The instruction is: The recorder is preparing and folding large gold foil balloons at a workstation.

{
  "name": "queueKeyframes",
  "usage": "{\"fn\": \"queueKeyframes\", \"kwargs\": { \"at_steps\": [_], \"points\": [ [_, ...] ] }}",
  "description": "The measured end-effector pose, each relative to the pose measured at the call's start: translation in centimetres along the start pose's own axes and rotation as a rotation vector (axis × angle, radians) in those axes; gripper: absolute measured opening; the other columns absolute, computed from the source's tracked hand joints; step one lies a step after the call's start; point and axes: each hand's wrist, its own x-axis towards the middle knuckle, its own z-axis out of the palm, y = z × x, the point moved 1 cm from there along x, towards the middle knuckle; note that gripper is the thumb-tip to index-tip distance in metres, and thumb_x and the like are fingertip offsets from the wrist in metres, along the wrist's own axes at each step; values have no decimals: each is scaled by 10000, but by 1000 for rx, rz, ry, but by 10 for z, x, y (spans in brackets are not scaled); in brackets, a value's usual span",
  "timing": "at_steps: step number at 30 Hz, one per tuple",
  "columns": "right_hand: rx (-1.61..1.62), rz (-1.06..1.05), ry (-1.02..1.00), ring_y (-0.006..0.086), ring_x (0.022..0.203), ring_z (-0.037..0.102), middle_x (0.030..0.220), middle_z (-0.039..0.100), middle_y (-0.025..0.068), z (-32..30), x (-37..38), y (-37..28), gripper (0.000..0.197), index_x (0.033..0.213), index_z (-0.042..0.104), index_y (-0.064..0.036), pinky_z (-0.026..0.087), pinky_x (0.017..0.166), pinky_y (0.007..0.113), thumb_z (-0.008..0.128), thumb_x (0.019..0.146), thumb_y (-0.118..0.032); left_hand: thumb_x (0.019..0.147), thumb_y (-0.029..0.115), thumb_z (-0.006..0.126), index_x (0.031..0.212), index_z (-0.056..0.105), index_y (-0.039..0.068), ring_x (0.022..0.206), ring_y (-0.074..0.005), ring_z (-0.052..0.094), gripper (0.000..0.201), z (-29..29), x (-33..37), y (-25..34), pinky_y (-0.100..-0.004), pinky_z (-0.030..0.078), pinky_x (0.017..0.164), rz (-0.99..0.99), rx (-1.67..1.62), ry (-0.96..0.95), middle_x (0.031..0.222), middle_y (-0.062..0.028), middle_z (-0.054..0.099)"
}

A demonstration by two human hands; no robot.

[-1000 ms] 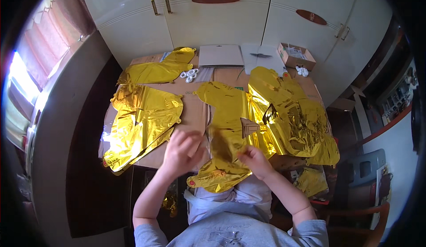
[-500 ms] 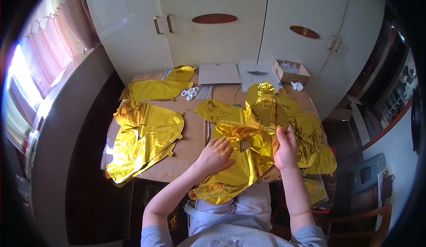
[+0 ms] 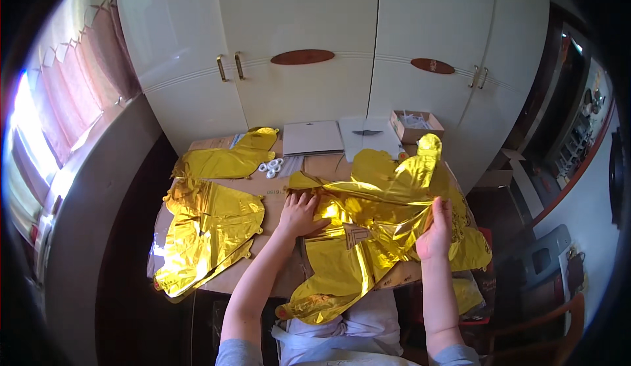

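A large gold foil balloon [image 3: 381, 224], flat and creased, lies across the middle of the table and hangs over its front edge. My left hand [image 3: 301, 215] rests on its left part with the fingers spread. At the right, my right hand [image 3: 436, 231] pinches the balloon's edge between thumb and fingers and holds it slightly raised. Another flat gold foil balloon [image 3: 213, 215] lies to the left, with small tabs along its edge. Behind it lies a third gold foil piece [image 3: 227, 159]. More gold foil [image 3: 470, 251] shows past my right hand, partly hidden.
Several white rings [image 3: 270, 167] sit on the cardboard-covered table [image 3: 279, 224]. Toward the back are a grey flat board [image 3: 313, 138], a clear sheet [image 3: 371, 136] and a small open box [image 3: 417, 128] of pale pieces. White cabinets [image 3: 296, 90] stand behind; a wooden chair [image 3: 572, 313] is at right.
My left hand has moved left and away from me across the foil. My right hand has shifted right, pulling the balloon's edge along, so the foil is stretched wider. The view has tilted up slightly.
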Motion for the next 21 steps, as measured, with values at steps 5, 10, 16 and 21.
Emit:
{"fn": "queueKeyframes", "kwargs": {
  "at_steps": [5, 10, 16, 21],
  "points": [
    [61, -46, 146, 128, 1048, 503, 1137, 546, 23, -36, 16, -15, 240, 1135, 509, -71, 393, 921, 294, 524, 926, -190, 710, 726, 500, 1366, 377, 213, 1278, -520, 241, 842, -3, 4, 3, -543, 213, 1061, -65, 68, -115, 1423, -215, 296],
    [104, -101, 210, 187, 1119, 472, 1207, 501, 54, -74, 21, -23, 354, 1209, 451, -71, 372, 965, 351, 536, 921, -258, 710, 738, 485, 1380, 348, 221, 1286, -532, 214, 857, -3, 5, 0, -558, 198, 1060, -81, 71, -153, 1437, -215, 269],
    [51, -140, 364, 198, 1137, 449, 1227, 480, 74, -125, 1, -15, 372, 1202, 442, -51, 345, 982, 356, 543, 912, -262, 705, 749, 469, 1378, 351, 217, 1305, -509, 190, 866, -1, 5, 0, -533, 171, 1080, -99, 69, -161, 1448, -193, 260],
    [-54, -221, 504, 188, 1130, 443, 1217, 477, 76, -149, -12, -8, 359, 1182, 454, -43, 329, 989, 355, 536, 904, -256, 707, 737, 483, 1376, 355, 215, 1307, -511, 182, 859, 1, 5, -1, -535, 169, 1081, -97, 65, -155, 1449, -195, 258]
  ]
}}
